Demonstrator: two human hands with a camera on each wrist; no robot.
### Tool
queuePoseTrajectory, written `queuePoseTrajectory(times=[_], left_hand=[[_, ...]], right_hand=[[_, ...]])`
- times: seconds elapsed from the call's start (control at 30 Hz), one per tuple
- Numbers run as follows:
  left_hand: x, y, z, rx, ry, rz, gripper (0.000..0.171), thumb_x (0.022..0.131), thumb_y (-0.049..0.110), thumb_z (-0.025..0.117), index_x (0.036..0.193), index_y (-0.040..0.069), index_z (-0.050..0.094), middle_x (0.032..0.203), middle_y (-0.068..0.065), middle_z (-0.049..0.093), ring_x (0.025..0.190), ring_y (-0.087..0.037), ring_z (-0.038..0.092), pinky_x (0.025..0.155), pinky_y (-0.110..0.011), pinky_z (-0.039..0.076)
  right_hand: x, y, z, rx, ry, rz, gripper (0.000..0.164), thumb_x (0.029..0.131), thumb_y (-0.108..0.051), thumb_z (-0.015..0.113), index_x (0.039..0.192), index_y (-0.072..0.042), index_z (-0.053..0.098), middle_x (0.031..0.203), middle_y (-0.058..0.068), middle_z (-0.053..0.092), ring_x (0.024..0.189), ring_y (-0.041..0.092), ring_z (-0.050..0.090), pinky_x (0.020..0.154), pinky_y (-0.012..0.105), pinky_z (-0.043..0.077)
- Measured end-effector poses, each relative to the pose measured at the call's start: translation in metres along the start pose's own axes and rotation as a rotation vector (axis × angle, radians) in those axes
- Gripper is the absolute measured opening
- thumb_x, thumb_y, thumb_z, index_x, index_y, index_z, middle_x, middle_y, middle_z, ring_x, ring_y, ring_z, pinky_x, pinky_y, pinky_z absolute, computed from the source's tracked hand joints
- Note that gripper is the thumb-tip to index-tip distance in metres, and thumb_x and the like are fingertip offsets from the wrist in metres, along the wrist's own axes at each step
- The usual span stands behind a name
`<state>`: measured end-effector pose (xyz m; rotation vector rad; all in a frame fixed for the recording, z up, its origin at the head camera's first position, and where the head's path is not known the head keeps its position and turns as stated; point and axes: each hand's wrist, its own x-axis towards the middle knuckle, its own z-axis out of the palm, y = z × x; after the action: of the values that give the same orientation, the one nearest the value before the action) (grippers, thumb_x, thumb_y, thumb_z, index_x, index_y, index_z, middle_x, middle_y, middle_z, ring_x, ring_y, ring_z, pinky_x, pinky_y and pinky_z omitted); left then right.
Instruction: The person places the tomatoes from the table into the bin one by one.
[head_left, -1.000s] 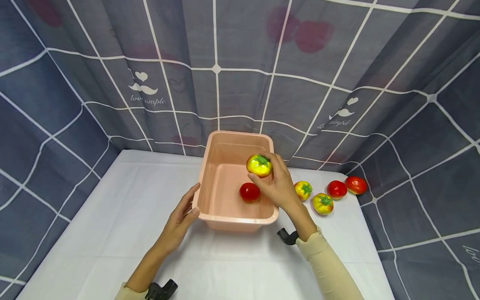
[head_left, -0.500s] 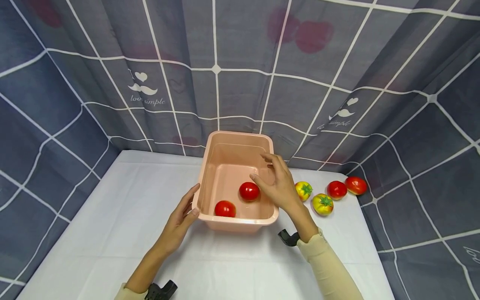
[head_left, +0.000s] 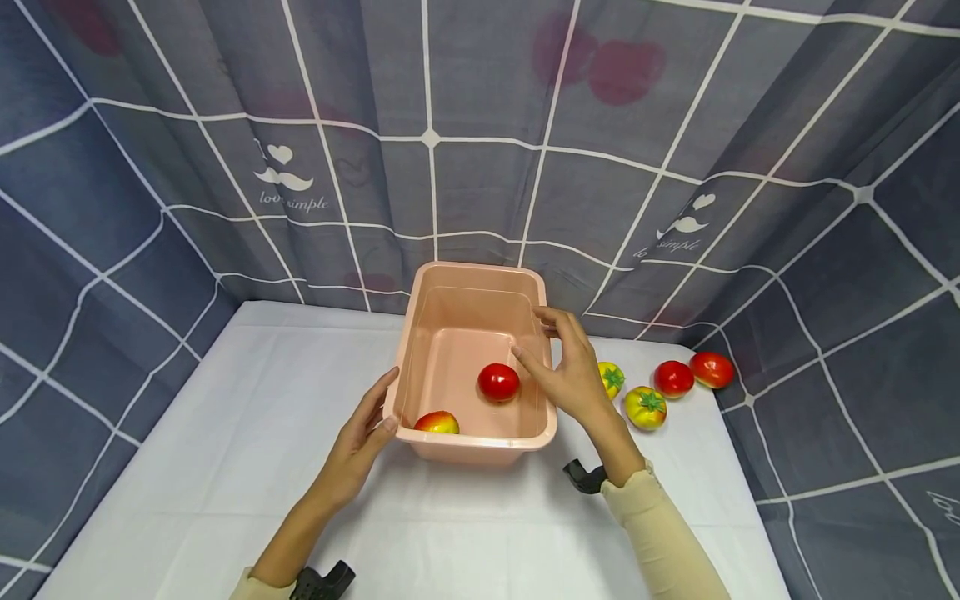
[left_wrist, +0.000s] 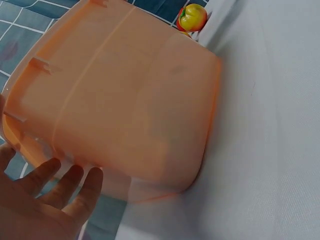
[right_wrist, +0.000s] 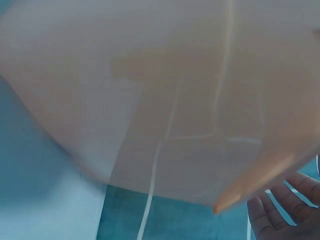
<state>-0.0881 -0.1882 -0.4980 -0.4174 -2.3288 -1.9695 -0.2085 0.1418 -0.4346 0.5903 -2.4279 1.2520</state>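
White table (head_left: 225, 492) bearing a pink bin (head_left: 472, 457) and four loose fruits.

Faint creases cross the table's surface. The bin stands toward the far edge; right of it lie a partly hidden yellow fruit (head_left: 612, 381), a nearer yellow fruit with a green top (head_left: 645, 408), and, side by side by the far right corner, a round red fruit (head_left: 673, 379) and a longer red fruit (head_left: 712, 370).

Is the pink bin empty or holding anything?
Not empty: in the head view, a red fruit and a red-and-yellow fruit lie inside the pink bin.
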Motion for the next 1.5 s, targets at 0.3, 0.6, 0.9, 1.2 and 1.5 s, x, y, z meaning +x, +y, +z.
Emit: queuePoseTrajectory(times=[0.3, 0.6, 0.9, 1.2, 1.5], left_hand=[[0.000, -0.001, 0.000, 0.004, 0.008, 0.001, 0.065, 0.113, 0.010, 0.049, 0.172, 0.030, 0.029, 0.180, -0.003, 0.025, 0.157, -0.047, 0.039, 0.111, -0.015, 0.047], [0.000, -0.001, 0.000, 0.006, 0.012, -0.003, 0.065, 0.113, 0.010, 0.049, 0.172, 0.030, 0.029, 0.180, -0.004, 0.026, 0.157, -0.047, 0.039, 0.111, -0.015, 0.047], [0.000, 0.000, 0.001, 0.013, 0.014, 0.003, 0.065, 0.113, 0.010, 0.049, 0.172, 0.029, 0.029, 0.180, -0.002, 0.024, 0.159, -0.047, 0.036, 0.112, -0.014, 0.046], [-0.001, 0.000, 0.002, 0.016, 0.011, 0.015, 0.065, 0.113, 0.009, 0.049, 0.172, 0.027, 0.029, 0.180, -0.002, 0.025, 0.159, -0.032, 0.039, 0.115, -0.013, 0.044], [0.000, 0.001, 0.002, 0.016, 0.020, 0.010, 0.065, 0.113, 0.009, 0.049, 0.171, 0.028, 0.029, 0.180, -0.001, 0.025, 0.160, -0.041, 0.036, 0.115, -0.012, 0.044]], right_hand=[[-0.005, 0.015, -0.010, 0.029, 0.034, 0.007, 0.065, 0.093, -0.028, 0.086, 0.148, -0.008, 0.058, 0.143, 0.015, 0.063, 0.131, 0.037, 0.063, 0.112, 0.051, 0.054], [-0.017, 0.030, -0.019, 0.014, 0.094, 0.065, 0.059, 0.095, -0.021, 0.083, 0.147, -0.009, 0.060, 0.142, 0.013, 0.065, 0.133, 0.033, 0.061, 0.111, 0.051, 0.054], [-0.033, 0.058, -0.028, -0.010, 0.159, 0.153, 0.057, 0.094, -0.020, 0.084, 0.145, -0.007, 0.061, 0.141, 0.013, 0.065, 0.133, 0.028, 0.060, 0.111, 0.037, 0.053], [-0.050, 0.087, -0.031, -0.019, 0.201, 0.265, 0.057, 0.092, -0.020, 0.085, 0.142, -0.004, 0.062, 0.140, 0.018, 0.065, 0.134, 0.035, 0.059, 0.118, 0.054, 0.046], [-0.063, 0.107, -0.028, -0.080, 0.154, 0.412, 0.063, 0.093, -0.026, 0.084, 0.147, -0.008, 0.058, 0.151, 0.023, 0.051, 0.138, 0.044, 0.051, 0.119, 0.057, 0.040]])
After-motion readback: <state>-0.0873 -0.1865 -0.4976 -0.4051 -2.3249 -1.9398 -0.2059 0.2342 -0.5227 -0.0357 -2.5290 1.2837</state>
